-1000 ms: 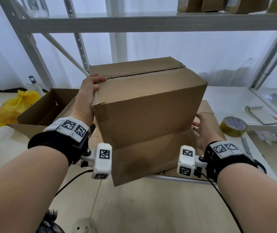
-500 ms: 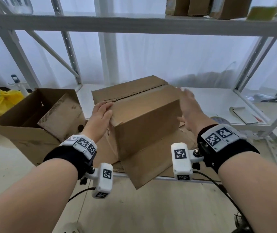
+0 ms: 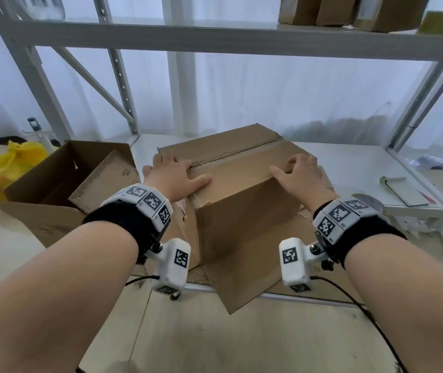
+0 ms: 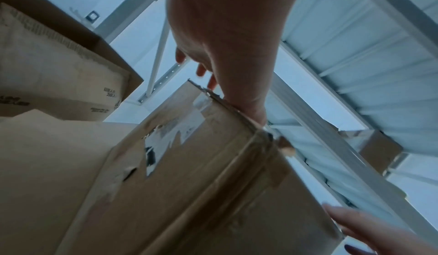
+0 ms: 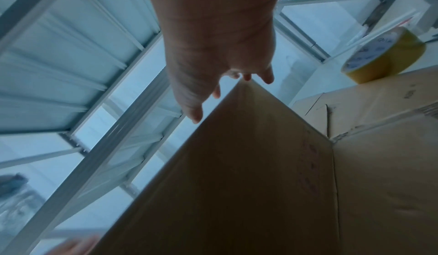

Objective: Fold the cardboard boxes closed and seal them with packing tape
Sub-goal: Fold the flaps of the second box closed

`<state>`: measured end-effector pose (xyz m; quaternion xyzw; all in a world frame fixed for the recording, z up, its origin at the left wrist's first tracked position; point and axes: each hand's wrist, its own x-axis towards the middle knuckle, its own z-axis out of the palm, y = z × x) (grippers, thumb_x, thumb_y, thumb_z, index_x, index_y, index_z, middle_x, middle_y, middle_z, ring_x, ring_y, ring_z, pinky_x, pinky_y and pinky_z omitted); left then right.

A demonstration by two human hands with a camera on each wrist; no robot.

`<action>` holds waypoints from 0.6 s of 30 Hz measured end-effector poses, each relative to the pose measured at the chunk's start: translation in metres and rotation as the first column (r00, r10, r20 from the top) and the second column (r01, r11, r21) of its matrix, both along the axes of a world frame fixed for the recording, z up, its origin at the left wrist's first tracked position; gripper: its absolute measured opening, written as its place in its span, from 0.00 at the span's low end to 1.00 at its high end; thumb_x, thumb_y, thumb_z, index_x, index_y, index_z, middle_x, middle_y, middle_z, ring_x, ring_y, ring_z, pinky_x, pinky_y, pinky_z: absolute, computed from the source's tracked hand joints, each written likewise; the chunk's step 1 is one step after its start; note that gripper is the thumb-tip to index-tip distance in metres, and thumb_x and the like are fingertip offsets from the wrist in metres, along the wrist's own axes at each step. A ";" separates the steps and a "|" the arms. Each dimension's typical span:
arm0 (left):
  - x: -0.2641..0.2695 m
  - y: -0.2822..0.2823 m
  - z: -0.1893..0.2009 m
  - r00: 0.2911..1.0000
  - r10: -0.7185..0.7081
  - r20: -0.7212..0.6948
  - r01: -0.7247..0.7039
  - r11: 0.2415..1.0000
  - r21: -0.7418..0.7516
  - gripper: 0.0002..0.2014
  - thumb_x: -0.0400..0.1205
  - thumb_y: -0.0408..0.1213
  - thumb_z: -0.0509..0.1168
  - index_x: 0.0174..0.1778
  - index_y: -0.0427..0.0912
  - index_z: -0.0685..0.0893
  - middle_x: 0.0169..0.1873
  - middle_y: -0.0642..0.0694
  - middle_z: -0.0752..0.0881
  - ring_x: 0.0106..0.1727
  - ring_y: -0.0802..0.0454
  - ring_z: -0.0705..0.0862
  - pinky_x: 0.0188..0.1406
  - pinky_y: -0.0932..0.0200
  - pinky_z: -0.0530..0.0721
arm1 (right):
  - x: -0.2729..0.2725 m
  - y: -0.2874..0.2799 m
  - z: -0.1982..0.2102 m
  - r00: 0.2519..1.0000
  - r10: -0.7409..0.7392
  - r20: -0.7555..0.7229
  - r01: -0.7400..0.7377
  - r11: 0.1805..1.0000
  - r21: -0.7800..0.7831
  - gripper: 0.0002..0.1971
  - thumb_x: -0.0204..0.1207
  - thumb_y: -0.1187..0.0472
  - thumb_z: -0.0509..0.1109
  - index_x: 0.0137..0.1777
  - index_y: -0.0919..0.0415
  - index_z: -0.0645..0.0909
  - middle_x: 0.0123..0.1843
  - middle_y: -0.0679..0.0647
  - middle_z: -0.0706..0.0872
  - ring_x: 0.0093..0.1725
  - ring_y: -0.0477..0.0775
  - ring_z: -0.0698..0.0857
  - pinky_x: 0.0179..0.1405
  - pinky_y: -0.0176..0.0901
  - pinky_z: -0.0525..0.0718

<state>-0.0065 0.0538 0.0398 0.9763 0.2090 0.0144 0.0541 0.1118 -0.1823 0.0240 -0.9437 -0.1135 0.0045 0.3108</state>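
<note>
Cardboard box sits on flattened cardboard at the front edge of the low white shelf, flaps folded down, the corrugated seam running along the top — no fresh tape over it that I can see. From the head view, left hand lies spread on the near-left end of the top, thumb along the front edge; right hand rests on the near-right end, fingers loosely bent, palm down. Neither is clutching anything, both just press the flaps. An open box stands to the left with a yellow bag beyond it; the tape roll peeks out just behind the right wrist.

Left wrist view now: the palm bears on the top edge, fingertips reaching past the rim. That side wall shows torn label patches and old tape, scuffed and worn.

Right wrist view: fingers fan over the far corner, thumb off to the side. The yellow tape roll stands on the shelf, close to hand.

Judging by it — stiff but dentable board, probably light, and the flaps look springy. Best held flat-palmed across the seam, or by the corners where the walls stiffen it.
</note>
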 end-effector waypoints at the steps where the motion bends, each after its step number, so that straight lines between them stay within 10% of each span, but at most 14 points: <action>1: 0.002 0.002 -0.002 1.000 0.014 0.024 -0.012 0.996 -0.092 0.36 0.76 0.71 0.55 0.76 0.55 0.67 0.79 0.39 0.57 0.80 0.37 0.54 0.74 0.38 0.58 | 0.008 -0.003 0.001 1.000 -0.013 0.004 0.013 1.000 0.018 0.34 0.77 0.43 0.67 0.76 0.62 0.64 0.81 0.66 0.61 0.82 0.63 0.57 0.80 0.57 0.59; 8: 0.005 0.010 -0.018 0.983 0.024 0.182 0.049 0.921 -0.386 0.33 0.78 0.62 0.62 0.75 0.48 0.68 0.79 0.41 0.61 0.80 0.46 0.60 0.78 0.44 0.62 | 0.037 -0.018 -0.007 0.984 -0.058 -0.167 0.116 0.926 0.360 0.55 0.65 0.40 0.78 0.84 0.60 0.51 0.79 0.61 0.63 0.77 0.62 0.67 0.77 0.60 0.68; 18: 0.005 0.007 0.011 0.985 0.064 0.160 -0.003 0.934 -0.358 0.39 0.78 0.62 0.63 0.79 0.42 0.66 0.78 0.40 0.62 0.78 0.44 0.65 0.76 0.53 0.61 | 0.018 -0.034 0.002 0.982 -0.144 -0.124 0.182 0.899 0.398 0.39 0.63 0.38 0.79 0.64 0.62 0.69 0.59 0.56 0.76 0.59 0.56 0.77 0.63 0.53 0.78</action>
